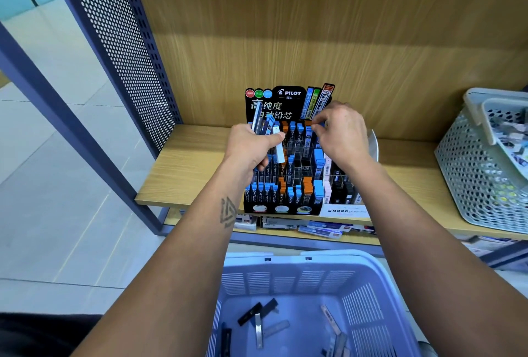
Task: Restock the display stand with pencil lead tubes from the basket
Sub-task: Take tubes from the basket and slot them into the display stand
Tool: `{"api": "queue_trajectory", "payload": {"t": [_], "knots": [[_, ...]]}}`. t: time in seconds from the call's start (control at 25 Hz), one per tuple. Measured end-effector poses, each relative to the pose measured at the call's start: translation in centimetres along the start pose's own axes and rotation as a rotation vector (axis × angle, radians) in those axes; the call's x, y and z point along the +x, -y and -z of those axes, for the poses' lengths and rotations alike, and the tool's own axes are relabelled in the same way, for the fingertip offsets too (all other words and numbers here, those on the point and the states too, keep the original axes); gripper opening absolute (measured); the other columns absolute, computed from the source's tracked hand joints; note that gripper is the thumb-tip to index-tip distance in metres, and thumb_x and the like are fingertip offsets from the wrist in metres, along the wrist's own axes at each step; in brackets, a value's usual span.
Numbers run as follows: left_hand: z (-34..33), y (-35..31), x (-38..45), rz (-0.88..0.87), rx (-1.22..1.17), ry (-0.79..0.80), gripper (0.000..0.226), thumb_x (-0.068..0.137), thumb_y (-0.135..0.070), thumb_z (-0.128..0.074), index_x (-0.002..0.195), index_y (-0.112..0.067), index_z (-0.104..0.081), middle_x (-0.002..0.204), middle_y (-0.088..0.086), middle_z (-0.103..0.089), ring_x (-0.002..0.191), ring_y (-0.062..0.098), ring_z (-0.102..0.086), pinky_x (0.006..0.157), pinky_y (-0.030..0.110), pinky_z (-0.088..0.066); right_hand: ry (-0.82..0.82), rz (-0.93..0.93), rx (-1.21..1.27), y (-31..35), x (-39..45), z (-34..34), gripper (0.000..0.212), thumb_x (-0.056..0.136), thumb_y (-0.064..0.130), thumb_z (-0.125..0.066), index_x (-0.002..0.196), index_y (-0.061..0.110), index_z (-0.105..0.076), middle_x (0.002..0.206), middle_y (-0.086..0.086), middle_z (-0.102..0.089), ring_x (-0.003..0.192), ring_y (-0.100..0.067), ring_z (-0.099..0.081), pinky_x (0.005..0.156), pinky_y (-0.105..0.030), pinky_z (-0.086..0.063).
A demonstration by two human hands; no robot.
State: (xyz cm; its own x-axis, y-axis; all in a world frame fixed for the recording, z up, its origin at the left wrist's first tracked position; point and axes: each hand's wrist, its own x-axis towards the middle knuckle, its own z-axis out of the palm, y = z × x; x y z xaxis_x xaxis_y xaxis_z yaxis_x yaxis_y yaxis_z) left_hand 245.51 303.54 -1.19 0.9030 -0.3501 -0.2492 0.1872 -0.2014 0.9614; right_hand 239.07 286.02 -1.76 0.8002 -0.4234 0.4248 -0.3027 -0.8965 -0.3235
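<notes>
Your left hand (251, 146) grips a fanned bunch of lead tubes (267, 128) as ready stock, while your right hand (341, 135) pinches one blue-capped tube (316, 125) over the Pilot display stand's (285, 156) back row (likely seating it) — more lie loose in the blue basket (368, 299).

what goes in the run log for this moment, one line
left hand: holds tubes | right hand: pinching at stand top row | basket: tubes remain
</notes>
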Motion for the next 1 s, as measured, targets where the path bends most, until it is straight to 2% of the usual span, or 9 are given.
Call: {"api": "queue_trajectory", "payload": {"t": [0.12, 0.16, 0.28, 0.44, 0.52, 0.68, 0.8, 0.88, 1.0], "knots": [[-0.2, 0.3, -0.2, 0.021, -0.002, 0.021, 0.035, 0.083, -0.019, -0.084, 0.102, -0.003, -0.059, 0.064, 0.006, -0.054, 0.037, 0.013, -0.039, 0.036, 0.022, -0.033, -0.051, -0.018, 0.047, -0.3, -0.3, 1.1, 0.007, 0.089, 0.013, -0.071, 0.093, 0.014, -0.077, 0.099, -0.004, -0.071, 0.097, -0.027, -0.062, 0.085, -0.043, -0.053], [-0.3, 0.4, -0.4, 0.026, 0.000, 0.038, 0.034, 0.083, -0.019, -0.084, 0.100, -0.003, -0.059, 0.065, 0.007, -0.057, 0.037, 0.013, -0.039, 0.036, 0.023, -0.033, -0.049, -0.047, 0.128, -0.1, -0.8, 1.6, 0.008, 0.089, 0.013, -0.070, 0.093, 0.015, -0.077, 0.097, -0.002, -0.071, 0.094, -0.023, -0.063, 0.084, -0.038, -0.053], [-0.5, 0.8, -1.2, 0.033, 0.011, 0.093, 0.041, 0.081, -0.019, -0.085, 0.107, 0.003, -0.062, 0.071, 0.013, -0.063, 0.037, 0.013, -0.040, 0.036, 0.023, -0.033, 0.181, -0.191, 0.579, 1.9, -3.2, 2.2, 0.009, 0.092, 0.013, -0.069, 0.100, 0.014, -0.074, 0.090, 0.003, -0.072, 0.079, -0.010, -0.064, 0.074, -0.021, -0.051], [-0.3, 1.6, -1.8, 0.044, -0.009, 0.106, 0.044, 0.080, -0.017, -0.086, 0.111, 0.001, -0.060, 0.057, 0.008, -0.054, 0.036, 0.014, -0.038, 0.037, 0.023, -0.031, 0.427, -0.292, 0.864, 2.0, -6.3, 1.9, 0.017, 0.092, 0.010, -0.070, 0.109, 0.010, -0.071, 0.078, -0.003, -0.075, 0.071, -0.011, -0.067, 0.073, -0.026, -0.053], [-0.1, 1.7, -2.5, 0.041, -0.018, 0.107, 0.030, 0.083, -0.014, -0.083, 0.102, -0.001, -0.063, 0.056, 0.009, -0.056, 0.036, 0.013, -0.038, 0.036, 0.022, -0.030, 0.470, -0.326, 0.980, 1.4, -7.2, 2.3, 0.022, 0.088, 0.000, -0.073, 0.108, 0.008, -0.070, 0.082, -0.009, -0.076, 0.077, -0.016, -0.072, 0.073, -0.025, -0.054], [-0.1, 1.1, -3.7, 0.019, -0.158, 0.134, 0.008, 0.090, -0.010, -0.074, 0.095, -0.006, -0.070, 0.088, 0.018, -0.074, 0.037, 0.010, -0.036, 0.037, 0.019, -0.028, 0.482, -0.328, 1.045, 0.4, -8.2, 3.1, 0.023, 0.084, -0.007, -0.073, 0.103, 0.007, -0.071, 0.084, -0.011, -0.077, 0.079, -0.021, -0.074, 0.079, -0.036, -0.059], [-0.6, 1.0, -3.9, 0.026, -0.167, 0.129, 0.016, 0.090, -0.010, -0.074, 0.102, -0.002, -0.068, 0.085, 0.014, -0.074, 0.037, 0.011, -0.035, 0.037, 0.018, -0.027, 0.472, -0.331, 1.068, -0.2, -8.6, 3.8, 0.024, 0.083, -0.008, -0.074, 0.103, 0.005, -0.071, 0.080, -0.008, -0.076, 0.077, -0.017, -0.073, 0.071, -0.026, -0.057], [-1.2, 1.1, -3.9, 0.036, -0.160, 0.131, 0.028, 0.089, -0.011, -0.075, 0.111, 0.004, -0.065, 0.079, 0.012, -0.073, 0.037, 0.011, -0.036, 0.037, 0.018, -0.027, 0.441, -0.338, 1.044, -0.6, -8.9, 4.0, 0.024, 0.079, -0.006, -0.078, 0.099, 0.007, -0.073, 0.081, -0.007, -0.074, 0.076, -0.014, -0.071, 0.071, -0.023, -0.055], [-1.9, 1.3, -4.2, 0.058, -0.210, 0.159, 0.029, 0.090, -0.012, -0.074, 0.110, 0.006, -0.065, 0.084, 0.015, -0.073, 0.037, 0.010, -0.035, 0.038, 0.018, -0.025, 0.406, -0.328, 0.978, -0.7, -9.3, 3.9, 0.026, 0.073, -0.003, -0.085, 0.093, 0.008, -0.072, 0.082, -0.007, -0.071, 0.072, -0.011, -0.065, 0.073, -0.022, -0.055]]}}
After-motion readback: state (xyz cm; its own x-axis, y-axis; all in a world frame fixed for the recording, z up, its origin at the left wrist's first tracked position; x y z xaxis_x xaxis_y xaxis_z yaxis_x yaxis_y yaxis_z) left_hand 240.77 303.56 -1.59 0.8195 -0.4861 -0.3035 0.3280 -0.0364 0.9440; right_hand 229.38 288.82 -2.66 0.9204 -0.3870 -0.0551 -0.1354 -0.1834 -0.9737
